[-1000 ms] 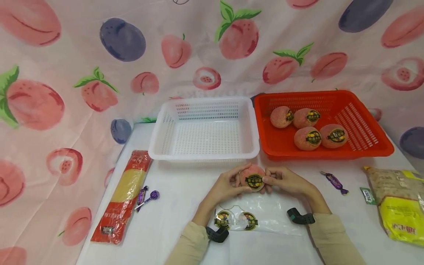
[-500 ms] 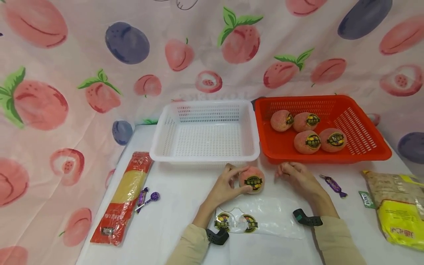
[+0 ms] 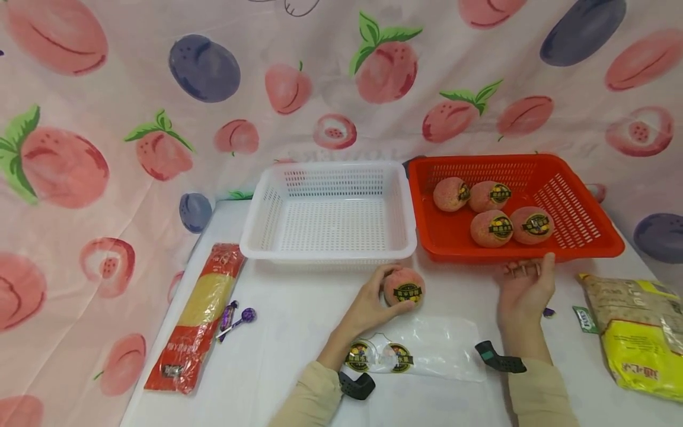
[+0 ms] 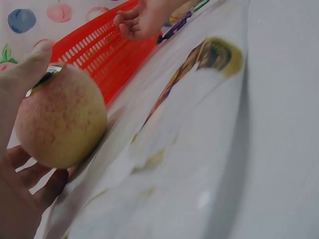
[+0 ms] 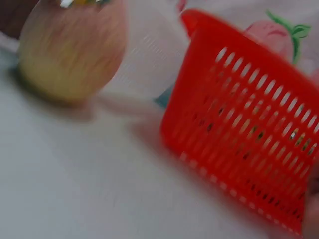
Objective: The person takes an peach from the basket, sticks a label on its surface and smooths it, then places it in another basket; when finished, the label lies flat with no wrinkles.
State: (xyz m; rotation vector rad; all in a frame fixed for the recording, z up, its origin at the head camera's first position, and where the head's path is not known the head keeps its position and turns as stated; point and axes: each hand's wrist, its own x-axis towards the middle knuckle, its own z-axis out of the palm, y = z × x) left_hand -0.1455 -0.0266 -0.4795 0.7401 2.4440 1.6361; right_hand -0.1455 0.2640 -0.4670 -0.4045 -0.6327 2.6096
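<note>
My left hand [image 3: 368, 308] holds a peach [image 3: 404, 287] over the middle of the table, with the thumb at its black label and the fingers round its far side. In the left wrist view the same peach [image 4: 62, 117] shows its pale yellow and pink skin. My right hand [image 3: 527, 296] is at the front of the red basket [image 3: 592, 213], palm turned up and fingers loosely bent just under the rim, with nothing in it. Several labelled peaches [image 3: 491, 229] lie in that basket. A clear plastic bag [image 3: 445, 350] with printed labels lies flat between my forearms.
Left of the red basket stands a white basket [image 3: 328, 255]. A red and yellow packet [image 3: 200, 308], a wrapped candy and a purple lollipop [image 3: 248, 315] lie at left. At right are a small green sachet [image 3: 585, 319] and a yellow bag [image 3: 640, 350]. A fruit-printed cloth [image 3: 320, 77] hangs behind.
My right hand has let go of the peach and moved right to the front of the red basket, turning palm up. My left hand keeps the peach in nearly the same spot.
</note>
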